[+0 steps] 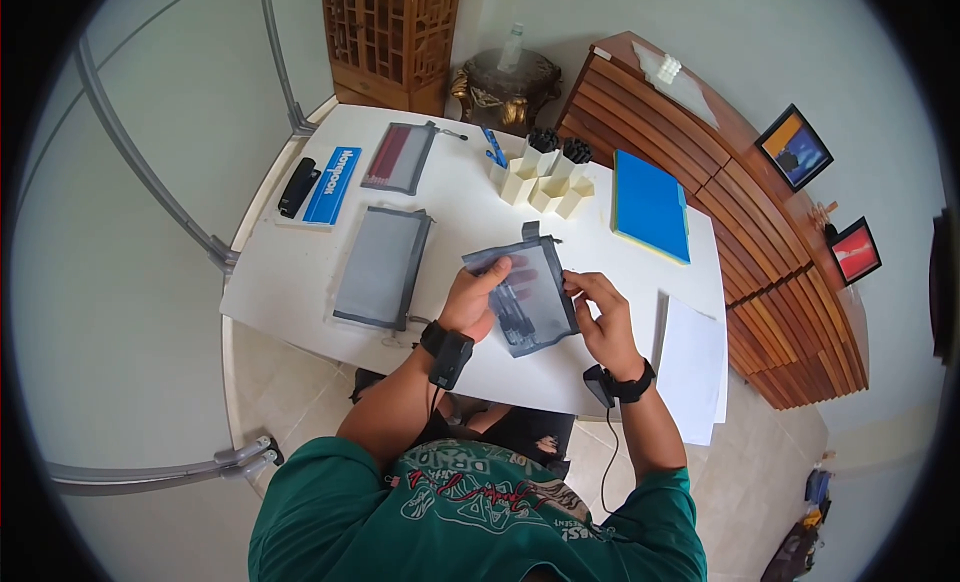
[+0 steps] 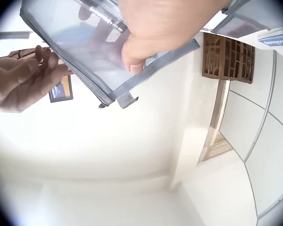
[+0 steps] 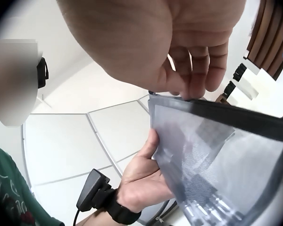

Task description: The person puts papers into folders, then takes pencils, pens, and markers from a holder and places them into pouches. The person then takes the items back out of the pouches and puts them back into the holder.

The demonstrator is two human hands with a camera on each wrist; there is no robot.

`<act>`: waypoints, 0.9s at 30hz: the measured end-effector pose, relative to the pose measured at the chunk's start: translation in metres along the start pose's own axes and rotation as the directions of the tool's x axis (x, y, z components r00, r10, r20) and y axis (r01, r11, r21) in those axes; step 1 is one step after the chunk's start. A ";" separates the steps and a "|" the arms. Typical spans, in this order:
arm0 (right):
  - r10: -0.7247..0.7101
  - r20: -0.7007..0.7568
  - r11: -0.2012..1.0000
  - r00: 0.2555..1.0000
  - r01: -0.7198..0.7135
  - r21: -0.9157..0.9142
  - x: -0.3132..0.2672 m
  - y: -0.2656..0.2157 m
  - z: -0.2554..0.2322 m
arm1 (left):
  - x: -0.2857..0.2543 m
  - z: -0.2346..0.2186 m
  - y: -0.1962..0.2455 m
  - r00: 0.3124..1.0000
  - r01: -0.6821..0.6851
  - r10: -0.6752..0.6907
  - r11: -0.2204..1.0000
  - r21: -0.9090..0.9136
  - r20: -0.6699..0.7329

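My left hand point(image 1: 470, 300) holds a grey mesh zip pouch point(image 1: 548, 307) above the front of the table, thumb across its front and fingers behind. Several clear pens point(image 1: 514, 320) show through the mesh, gathered toward the lower side. My right hand point(image 1: 608, 327) is at the pouch's right edge, thumb and forefinger pinching at the dark zip band point(image 3: 226, 113). In the right wrist view the zip band looks closed along its length, and the pens point(image 3: 212, 209) lie at the opposite side. A small fabric tab point(image 2: 127, 100) sticks out at one corner.
On the white table point(image 1: 460, 202) lie a flat grey pouch point(image 1: 380, 267), a pouch with red contents point(image 1: 398, 160), a blue notebook point(image 1: 333, 187) and a black stapler point(image 1: 298, 187). Cream hexagonal holders point(image 1: 548, 192) stand at the back. A blue folder point(image 1: 650, 207) and white paper point(image 1: 690, 367) lie rightward.
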State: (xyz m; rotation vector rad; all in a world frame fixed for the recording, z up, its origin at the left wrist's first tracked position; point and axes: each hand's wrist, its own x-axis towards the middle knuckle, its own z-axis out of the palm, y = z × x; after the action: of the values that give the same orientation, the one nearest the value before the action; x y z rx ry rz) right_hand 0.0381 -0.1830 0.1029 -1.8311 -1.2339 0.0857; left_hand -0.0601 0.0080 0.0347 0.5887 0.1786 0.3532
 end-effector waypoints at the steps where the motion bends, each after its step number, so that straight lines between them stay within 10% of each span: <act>1: 0.016 -0.001 0.999 1.000 -0.016 0.052 0.003 -0.002 0.002 | -0.002 0.001 0.000 1.000 -0.003 0.003 1.000 0.002 -0.003; 17: 0.070 -0.079 0.972 0.994 -0.050 0.228 0.011 0.003 0.011 | -0.008 0.009 -0.004 0.999 -0.018 0.017 1.000 0.022 0.034; 21: -0.329 -0.130 0.925 0.935 0.292 -0.243 0.010 0.005 0.010 | -0.007 0.006 -0.007 0.999 -0.038 0.037 0.998 0.043 0.018; 25: 0.053 0.170 0.988 0.984 -0.076 0.134 0.010 0.008 0.005 | -0.012 0.014 0.002 0.997 -0.026 0.022 0.998 0.060 0.069; 27: 0.227 0.471 0.832 0.852 -0.421 0.362 0.013 0.011 0.000 | -0.013 0.019 0.003 0.989 -0.024 0.012 0.997 0.075 0.148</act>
State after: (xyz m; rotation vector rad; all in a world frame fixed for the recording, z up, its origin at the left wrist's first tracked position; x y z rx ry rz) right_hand 0.0524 -0.1738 0.1009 -1.6245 -1.0322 0.9294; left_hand -0.0676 -0.0045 0.0531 0.6897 0.0443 0.3198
